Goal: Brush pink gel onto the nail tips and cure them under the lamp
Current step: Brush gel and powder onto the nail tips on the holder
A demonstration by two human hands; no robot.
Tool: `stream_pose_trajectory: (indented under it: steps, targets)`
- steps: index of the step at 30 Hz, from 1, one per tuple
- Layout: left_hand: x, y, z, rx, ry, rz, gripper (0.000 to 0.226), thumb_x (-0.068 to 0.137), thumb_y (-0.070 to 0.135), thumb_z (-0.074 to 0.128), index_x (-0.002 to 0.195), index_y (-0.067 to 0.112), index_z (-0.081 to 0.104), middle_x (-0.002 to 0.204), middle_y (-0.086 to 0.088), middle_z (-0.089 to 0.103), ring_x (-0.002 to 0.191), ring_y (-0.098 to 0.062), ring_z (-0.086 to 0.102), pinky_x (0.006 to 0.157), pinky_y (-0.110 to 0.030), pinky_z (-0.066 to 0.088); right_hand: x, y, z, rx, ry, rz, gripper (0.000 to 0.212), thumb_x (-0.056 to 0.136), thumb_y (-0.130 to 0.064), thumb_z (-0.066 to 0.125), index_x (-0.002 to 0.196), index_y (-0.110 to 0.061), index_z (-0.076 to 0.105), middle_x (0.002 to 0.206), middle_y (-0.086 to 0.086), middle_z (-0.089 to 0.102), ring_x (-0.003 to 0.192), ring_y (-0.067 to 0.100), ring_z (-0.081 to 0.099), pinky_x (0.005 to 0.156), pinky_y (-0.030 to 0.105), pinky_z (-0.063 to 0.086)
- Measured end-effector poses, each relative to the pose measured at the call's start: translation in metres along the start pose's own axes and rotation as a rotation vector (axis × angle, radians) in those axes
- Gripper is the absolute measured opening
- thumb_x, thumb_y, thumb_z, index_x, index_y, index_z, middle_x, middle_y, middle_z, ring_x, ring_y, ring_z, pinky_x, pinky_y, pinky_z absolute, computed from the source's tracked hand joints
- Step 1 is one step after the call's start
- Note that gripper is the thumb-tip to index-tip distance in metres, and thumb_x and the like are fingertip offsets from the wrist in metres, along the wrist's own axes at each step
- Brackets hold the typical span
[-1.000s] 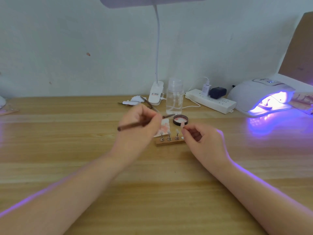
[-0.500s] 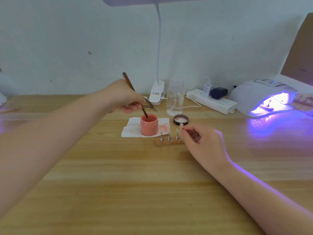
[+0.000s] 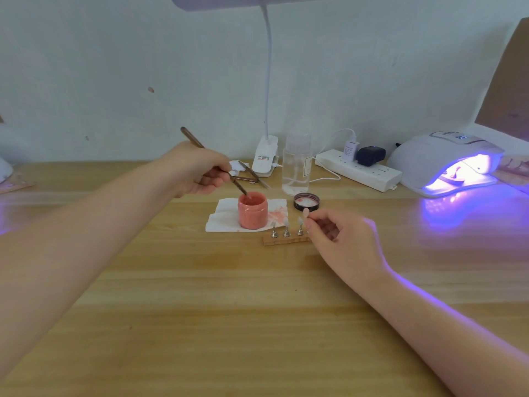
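Little changed since half a second earlier: left hand [image 3: 197,170] still poised behind-left of the gel jar [image 3: 253,211], brush [image 3: 213,160] tip still dipped at the jar's mouth; a full second earlier, held across in front of the jar, hiding it. Left grip pinching the brush shaft, handle slanting up and away from the jar, bristles down in the pink gel, presumably to load colour. Jar uncapped, standing on a stained white tissue [image 3: 226,217], likely there to catch drips and wipe bristles. Black lid [image 3: 306,202] lying just right of the jar, inner face up. Right hand [image 3: 340,239] right of the jar and nearer the viewer, grip pinching a single pink nail tip [image 3: 306,211] raised clear of the counter [image 3: 257,310], probably kept ready for coating. Wooden holder [image 3: 286,240] just in front-right of the jar, carrying three small stands with pale nail tips [image 3: 286,223], upright for access. Curing lamp [image 3: 446,164] far right of the jar, glowing violet, something inside, not identifiable. Clear bottle [image 3: 296,164], tweezers [image 3: 252,174], desk-lamp clip base [image 3: 265,160] and power strip [image 3: 359,170] behind the jar, against the wall.
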State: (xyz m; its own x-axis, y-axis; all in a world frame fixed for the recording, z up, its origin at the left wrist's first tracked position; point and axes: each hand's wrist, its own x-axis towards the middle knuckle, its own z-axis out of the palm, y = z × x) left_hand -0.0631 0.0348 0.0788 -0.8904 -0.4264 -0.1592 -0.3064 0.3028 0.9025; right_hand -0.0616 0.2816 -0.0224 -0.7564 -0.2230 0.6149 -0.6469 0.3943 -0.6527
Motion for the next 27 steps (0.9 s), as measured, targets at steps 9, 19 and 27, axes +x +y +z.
stream_pose_trajectory:
  steps: [9, 19, 27]
  targets:
    - [0.0, -0.027, -0.012, -0.266, -0.095, -0.235, 0.017, 0.087, 0.014, 0.062, 0.071, 0.012, 0.057, 0.047, 0.004, 0.059, 0.034, -0.004, 0.052, 0.035, -0.011, 0.039, 0.0, -0.002, -0.001, -0.022, -0.007, -0.006, 0.007, 0.083, -0.013, 0.071, 0.078, -0.017, 0.074, 0.062, -0.013, 0.065, 0.061, 0.005, 0.058, 0.059, 0.014, 0.048]
    - [0.001, -0.038, -0.031, -0.376, -0.097, -0.296, 0.017, 0.086, 0.013, 0.062, 0.07, 0.012, 0.055, 0.049, 0.003, 0.058, 0.034, -0.004, 0.049, 0.033, -0.011, 0.036, 0.0, 0.0, -0.001, 0.006, -0.033, 0.021, 0.011, 0.083, -0.012, 0.07, 0.08, -0.022, 0.073, 0.064, -0.015, 0.065, 0.06, 0.0, 0.057, 0.059, 0.009, 0.046]
    - [-0.001, -0.034, -0.023, -0.466, -0.138, -0.298, 0.014, 0.086, 0.013, 0.061, 0.074, 0.012, 0.054, 0.05, 0.003, 0.058, 0.034, -0.004, 0.047, 0.032, -0.01, 0.034, 0.0, -0.001, -0.001, 0.002, -0.046, 0.028, 0.008, 0.083, -0.012, 0.07, 0.082, -0.018, 0.075, 0.065, -0.013, 0.066, 0.06, 0.001, 0.057, 0.059, 0.011, 0.047]
